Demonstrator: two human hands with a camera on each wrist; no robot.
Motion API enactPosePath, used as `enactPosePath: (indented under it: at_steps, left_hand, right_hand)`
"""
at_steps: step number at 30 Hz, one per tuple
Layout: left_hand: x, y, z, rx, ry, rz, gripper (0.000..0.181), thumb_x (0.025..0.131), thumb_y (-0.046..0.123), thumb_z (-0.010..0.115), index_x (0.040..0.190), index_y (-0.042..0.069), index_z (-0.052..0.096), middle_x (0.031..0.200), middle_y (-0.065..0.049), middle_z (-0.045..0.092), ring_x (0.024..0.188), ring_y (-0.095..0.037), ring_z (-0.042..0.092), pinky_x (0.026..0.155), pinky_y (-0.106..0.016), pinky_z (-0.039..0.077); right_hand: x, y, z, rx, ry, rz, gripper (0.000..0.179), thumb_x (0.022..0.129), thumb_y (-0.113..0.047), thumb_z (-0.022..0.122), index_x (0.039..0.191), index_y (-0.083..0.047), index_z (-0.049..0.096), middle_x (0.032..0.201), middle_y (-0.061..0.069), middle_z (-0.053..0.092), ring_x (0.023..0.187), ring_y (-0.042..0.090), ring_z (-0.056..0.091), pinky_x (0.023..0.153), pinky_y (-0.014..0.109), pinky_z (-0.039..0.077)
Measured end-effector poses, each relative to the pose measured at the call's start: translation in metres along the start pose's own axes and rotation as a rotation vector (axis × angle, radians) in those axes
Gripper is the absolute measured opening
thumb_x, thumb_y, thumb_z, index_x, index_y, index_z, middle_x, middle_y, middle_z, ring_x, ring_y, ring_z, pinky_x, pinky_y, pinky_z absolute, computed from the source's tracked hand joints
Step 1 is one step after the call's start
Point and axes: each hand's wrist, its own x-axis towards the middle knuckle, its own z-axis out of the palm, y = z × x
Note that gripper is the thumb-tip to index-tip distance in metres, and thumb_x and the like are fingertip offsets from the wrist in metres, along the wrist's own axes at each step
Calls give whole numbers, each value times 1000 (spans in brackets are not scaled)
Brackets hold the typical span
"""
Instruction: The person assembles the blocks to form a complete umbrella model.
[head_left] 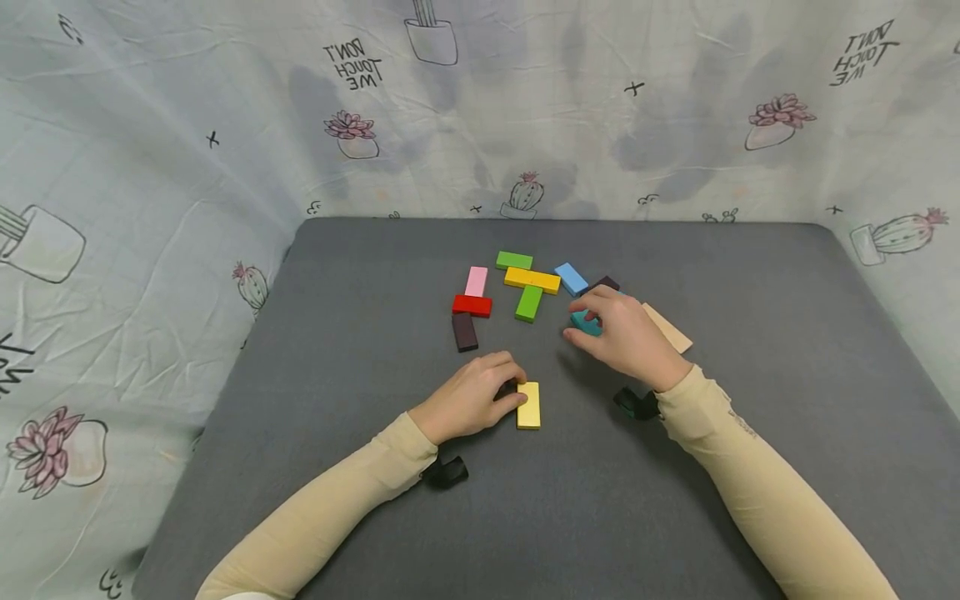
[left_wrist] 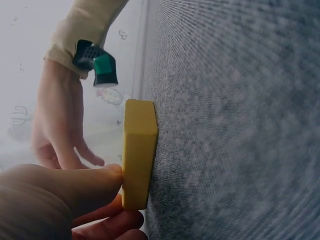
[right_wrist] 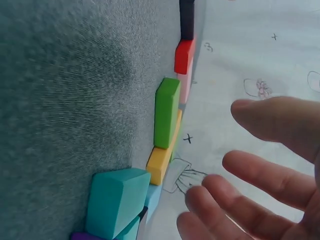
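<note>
A pale yellow block (head_left: 528, 406) lies flat on the grey table in front of my left hand (head_left: 474, 398). In the left wrist view, the thumb touches the yellow block (left_wrist: 140, 160) on one face and fingers curl around its near end. My right hand (head_left: 630, 333) is over the right-hand cluster, thumb and fingers spread with nothing between them. Just below it is a teal block (head_left: 586, 323), partly covered by the fingers in the head view. The right wrist view shows that teal block (right_wrist: 117, 200) apart from the fingertips.
Green (head_left: 514, 260), orange-yellow (head_left: 532, 280) and second green (head_left: 528, 303) blocks form one group. Pink (head_left: 476, 282), red (head_left: 472, 306) and dark brown (head_left: 465, 332) blocks join at left. Right are blue (head_left: 572, 279), dark (head_left: 606, 283) and beige (head_left: 669, 328) blocks. Patterned cloth (head_left: 465, 108) hangs behind.
</note>
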Motion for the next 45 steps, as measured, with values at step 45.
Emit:
enactPosePath:
  at_steps: [45]
  left_hand:
    - [6, -3, 0, -10, 3, 11, 19, 97, 21, 76, 113, 11, 73, 106, 1, 67, 94, -9, 62, 89, -27, 56]
  right_hand:
    - [71, 1, 34, -162, -218, 43, 56, 90, -30, 83, 134, 2, 67, 138, 24, 60, 121, 39, 61, 97, 50, 57]
